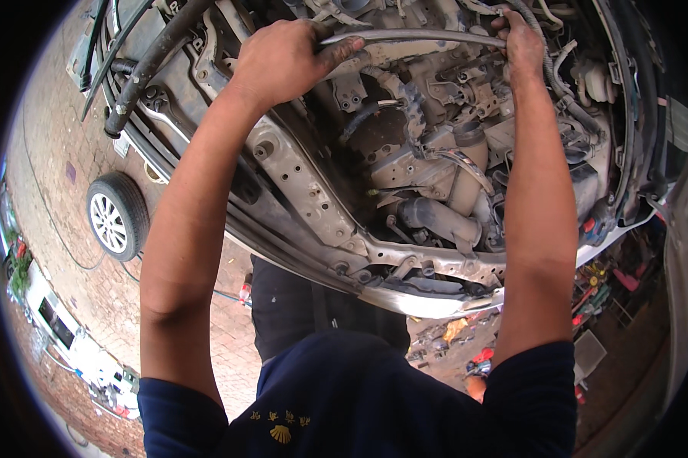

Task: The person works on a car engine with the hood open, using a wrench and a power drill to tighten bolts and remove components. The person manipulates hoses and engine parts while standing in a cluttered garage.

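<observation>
Your left hand point(281, 62) is gripping the grey tube point(413, 35) with nearly closed fingers; its thumb is lying along the surface, apparently steadying that end. From there, the tube is running rightward between your hands, bowing slightly as it crosses the engine bay; your wide-set arms are probably keeping it supported along its length. Nearer your body, the dark elbow pipe point(439, 221) is lying well apart from both hands. At right, your right hand point(524, 49) is meeting the tube's far visible portion with partly curled fingers; whether they are clasping or only touching it cannot be told. Just beside this hand, a corrugated hose point(549, 67) is passing.
</observation>
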Demonstrator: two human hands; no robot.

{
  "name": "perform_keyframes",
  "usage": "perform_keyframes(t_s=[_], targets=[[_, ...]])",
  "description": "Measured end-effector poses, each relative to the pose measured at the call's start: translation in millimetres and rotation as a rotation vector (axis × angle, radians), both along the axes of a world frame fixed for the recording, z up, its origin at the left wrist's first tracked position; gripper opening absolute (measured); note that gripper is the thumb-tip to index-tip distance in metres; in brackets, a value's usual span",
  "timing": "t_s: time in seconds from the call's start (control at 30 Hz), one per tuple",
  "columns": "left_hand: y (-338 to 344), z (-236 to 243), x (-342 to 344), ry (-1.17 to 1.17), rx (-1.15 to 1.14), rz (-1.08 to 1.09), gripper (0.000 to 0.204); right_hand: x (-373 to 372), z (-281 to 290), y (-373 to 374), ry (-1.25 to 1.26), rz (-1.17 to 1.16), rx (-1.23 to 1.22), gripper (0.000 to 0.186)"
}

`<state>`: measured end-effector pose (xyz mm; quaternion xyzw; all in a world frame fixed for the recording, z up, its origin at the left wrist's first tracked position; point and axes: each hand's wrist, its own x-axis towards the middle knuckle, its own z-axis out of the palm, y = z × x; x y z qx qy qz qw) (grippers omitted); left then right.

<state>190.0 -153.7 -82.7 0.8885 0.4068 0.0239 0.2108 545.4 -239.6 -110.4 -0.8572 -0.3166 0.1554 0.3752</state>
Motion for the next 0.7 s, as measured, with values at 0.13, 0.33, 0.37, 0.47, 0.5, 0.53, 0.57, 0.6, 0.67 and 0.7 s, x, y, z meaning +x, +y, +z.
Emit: perform_keyframes(t_s=[0.13,0.33,0.37,0.47,0.5,0.53,0.57,0.6,0.67,0.7], targets=[[5,-7,-3,-0.071,0.026,-0.059,0.061,-32,29,5,-0.306,0.164,-0.096,0.051],[26,7,0,-0.168,-0.101,-0.169,0.056,-51,30,8,-0.705,0.429,-0.42,0.06],[35,5,4,-0.153,-0.119,-0.18,0.056,-51,29,7,-0.757,0.404,-0.443,0.061],[55,8,11,-0.152,-0.117,-0.188,0.054,-54,31,9,-0.703,0.349,-0.339,0.06],[56,11,15,-0.226,-0.14,-0.174,0.056,-52,30,10,-0.684,0.348,-0.321,0.06],[54,14,19,-0.181,-0.046,-0.193,0.056,-45,32,14,-0.797,0.478,-0.35,0.058],[52,16,23,-0.134,0.049,-0.211,0.057,-40,34,18,-0.908,0.61,-0.377,0.057],[40,15,21,-0.117,0.027,-0.208,0.057,-36,35,11,-0.488,0.424,-0.247,0.05],[24,20,8,-0.145,-0.027,-0.216,0.054,-48,38,4,-0.544,0.503,-0.175,0.048],[29,11,3,-0.141,-0.162,-0.243,0.049,-50,36,2,-0.573,0.543,-0.138,0.048]])
